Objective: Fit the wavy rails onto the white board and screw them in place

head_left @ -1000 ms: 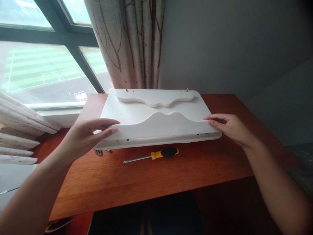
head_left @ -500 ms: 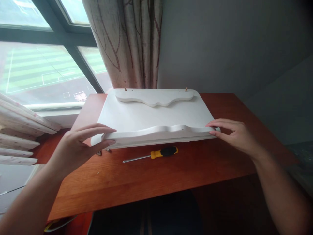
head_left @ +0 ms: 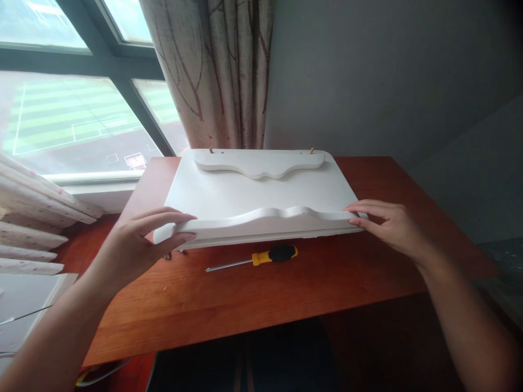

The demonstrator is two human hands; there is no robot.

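Note:
A white board strip with a wavy edge (head_left: 261, 222) lies along the near side of a flat white panel (head_left: 261, 193). My left hand (head_left: 139, 239) pinches the strip's left end between thumb and fingers. At the opposite end, my right hand (head_left: 388, 226) grips it the same way. A second wavy white board (head_left: 261, 163) rests flat near the panel's far edge, where two small wooden dowels (head_left: 312, 151) stick up. Just in front of the panel, a yellow and black screwdriver (head_left: 269, 255) lies with its tip to the left.
The panel lies on a reddish-brown wooden table (head_left: 245, 305). A few small metal pieces (head_left: 167, 256) sit near my left hand. Behind the table hangs a patterned curtain (head_left: 229, 81) beside a window (head_left: 73, 120), with a grey wall (head_left: 368, 81) to the right.
Both hands keep their hold on the ends of the wavy strip, which stays in nearly the same place. The whole view has shifted very slightly.

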